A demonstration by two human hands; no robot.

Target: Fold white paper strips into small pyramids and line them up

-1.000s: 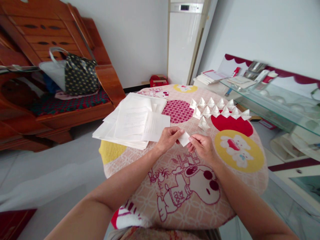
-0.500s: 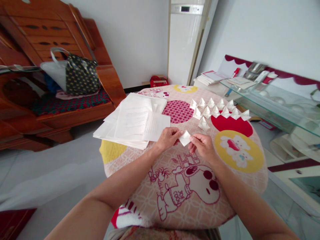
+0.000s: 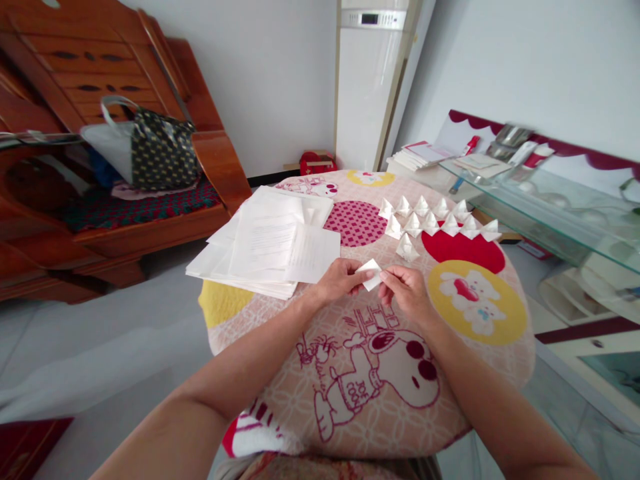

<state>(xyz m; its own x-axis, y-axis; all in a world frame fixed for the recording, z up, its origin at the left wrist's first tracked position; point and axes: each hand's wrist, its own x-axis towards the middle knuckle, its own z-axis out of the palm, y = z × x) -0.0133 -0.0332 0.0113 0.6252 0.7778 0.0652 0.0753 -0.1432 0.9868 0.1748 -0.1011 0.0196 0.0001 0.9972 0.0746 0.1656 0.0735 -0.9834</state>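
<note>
Between my two hands is a small square of folded white paper (image 3: 371, 272), held up just above the cloth-covered table (image 3: 330, 313) with one corner pointing up. My left hand (image 3: 341, 277) pinches its left side, the thumb lying across its face. On the opposite corner, the thumb and fingers of my right hand (image 3: 404, 288) are closed. Just beyond my hands stands one folded paper boat (image 3: 407, 247). Behind it, several more paper boats (image 3: 450, 225) stand in two rows. To the left lies a stack of white paper sheets (image 3: 260, 247), some with printed text.
At the right, a glass-topped stand (image 3: 560, 207) with cups and papers borders the table. A wooden bench (image 3: 165, 220) at the left carries a patterned bag (image 3: 163, 150). A tall white air conditioner (image 3: 367, 87) stands behind the table.
My left thumb has slid inward across the folded paper, covering more of its left side. My right hand keeps its pinch; the boats and the stack have stayed in place.
</note>
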